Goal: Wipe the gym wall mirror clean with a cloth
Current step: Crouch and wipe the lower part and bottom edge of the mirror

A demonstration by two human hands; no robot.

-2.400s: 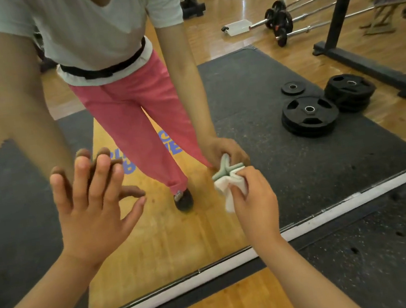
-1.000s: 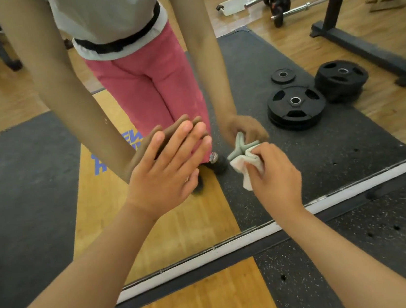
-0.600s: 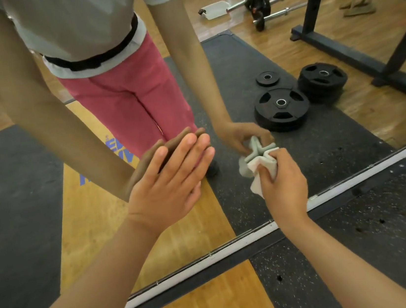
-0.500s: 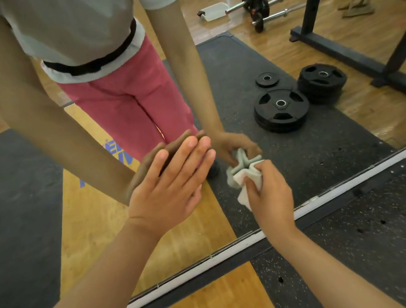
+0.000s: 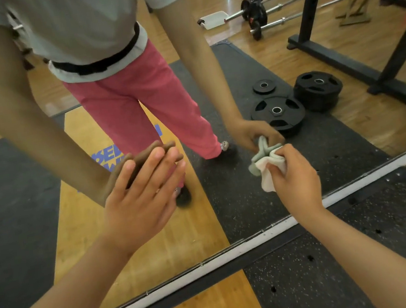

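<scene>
One small white cloth (image 5: pixel 267 171), bunched in the curled fingers of the right hand (image 5: pixel 295 180), presses against the lower wall mirror (image 5: pixel 349 134). It looks soft and light, and is best gripped as a wad. Beside it, the left hand (image 5: pixel 141 200) lies flat on the glass, fingers straight.

Head-worn — looking down, near mirror (image 5: pixel 244 205).

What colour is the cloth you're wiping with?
White: the cloth bunched in the right hand shows best in the head view.
</scene>
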